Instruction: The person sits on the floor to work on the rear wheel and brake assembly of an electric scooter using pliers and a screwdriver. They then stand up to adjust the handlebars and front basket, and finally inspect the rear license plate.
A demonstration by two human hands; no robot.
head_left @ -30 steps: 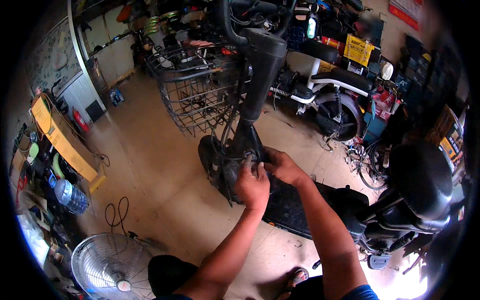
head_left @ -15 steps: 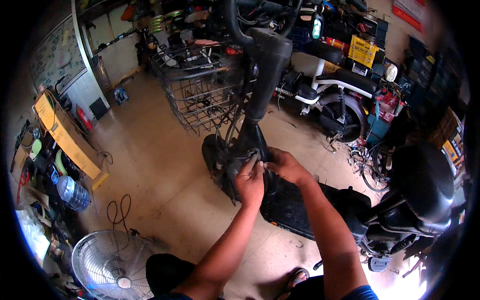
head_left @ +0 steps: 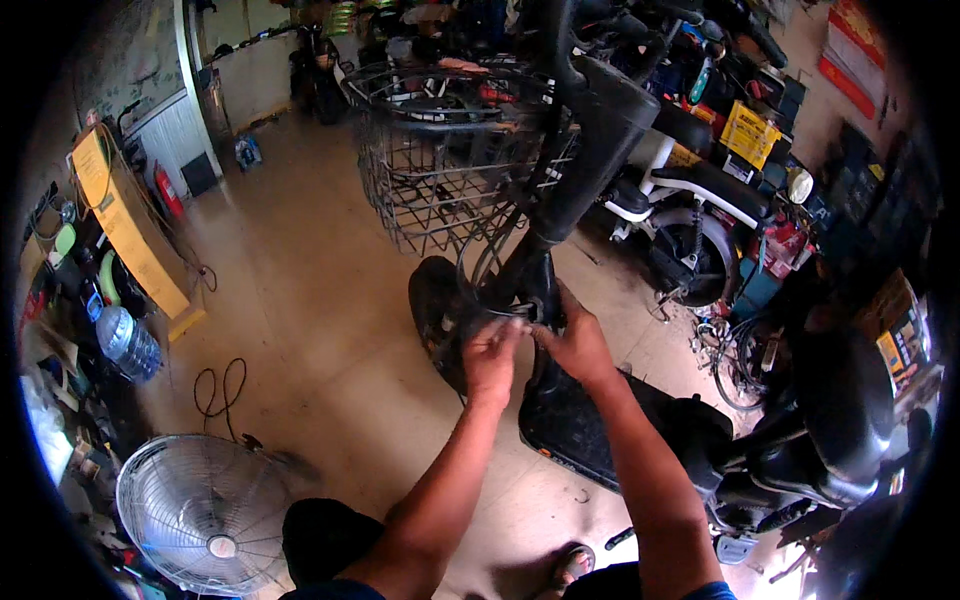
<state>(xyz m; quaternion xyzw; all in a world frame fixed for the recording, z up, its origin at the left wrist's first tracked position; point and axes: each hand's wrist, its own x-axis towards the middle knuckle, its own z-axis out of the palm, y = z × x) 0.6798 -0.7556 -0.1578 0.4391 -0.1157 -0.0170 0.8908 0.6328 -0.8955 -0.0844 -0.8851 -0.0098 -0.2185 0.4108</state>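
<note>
A black electric scooter stands in front of me, and both hands are at the lower part of its steering column (head_left: pixel 590 165). My left hand (head_left: pixel 490 352) is closed in a pinch at the left side of the column's base. Close beside it, my right hand (head_left: pixel 578 345) has its thumb and fingers closed against the column's right side. The fingertips of both hands nearly meet. Whatever they grip is too small and dark to make out. Black cables (head_left: pixel 480 262) run down the column just above my hands. The scooter's footboard (head_left: pixel 570 415) lies below my right forearm.
A wire basket (head_left: pixel 420 180) hangs at the column's front. The scooter's black seat (head_left: pixel 840 400) is at right. A standing fan (head_left: pixel 200 515) is at lower left, near a loose cable (head_left: pixel 222 390). Beyond the column stands a white scooter (head_left: pixel 690 190). A yellow panel (head_left: pixel 125 220) leans at left.
My view has shifted, so the column and basket appear farther right and more tilted. Both hands stay at the column's base; the right fingers now point more upward along it.
</note>
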